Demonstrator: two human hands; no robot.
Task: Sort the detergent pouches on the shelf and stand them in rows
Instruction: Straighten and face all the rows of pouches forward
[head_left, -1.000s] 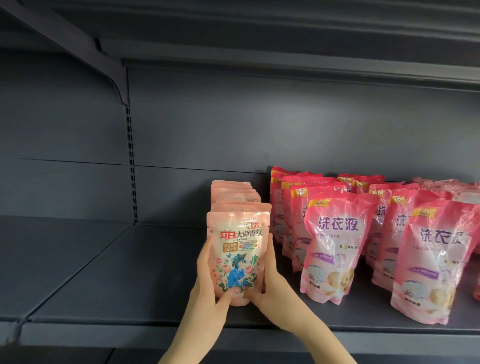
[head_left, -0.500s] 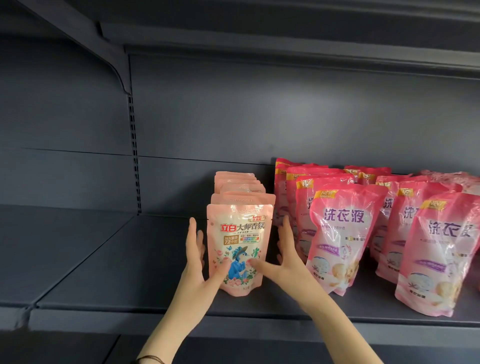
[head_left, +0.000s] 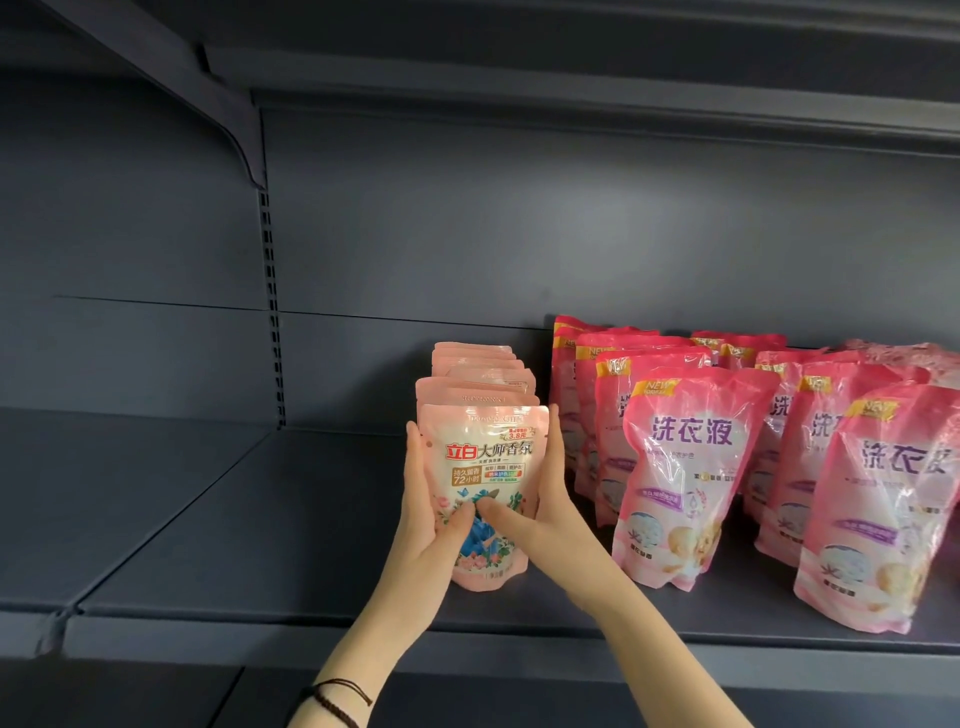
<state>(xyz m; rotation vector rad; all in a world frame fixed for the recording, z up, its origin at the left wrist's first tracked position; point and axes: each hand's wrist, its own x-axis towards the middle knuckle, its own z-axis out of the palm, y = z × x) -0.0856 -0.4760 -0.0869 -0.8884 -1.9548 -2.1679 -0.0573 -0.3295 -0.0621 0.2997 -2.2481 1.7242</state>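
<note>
— Fingers (head_left: 414, 457) of left hand (head_left: 431, 525) and right hand (head_left: 550, 504) clamp the front pouch (head_left: 488, 462) by its 2 sides, upright on the shelf (head_left: 249, 525).
— Looks light, soft, slick; grip the stiffer side seams.

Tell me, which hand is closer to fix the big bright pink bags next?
Probably the right hand. Both hands hold the pale pouch, but the right one sits beside the bright pink pouches, while the left hand is on the far side.
</note>
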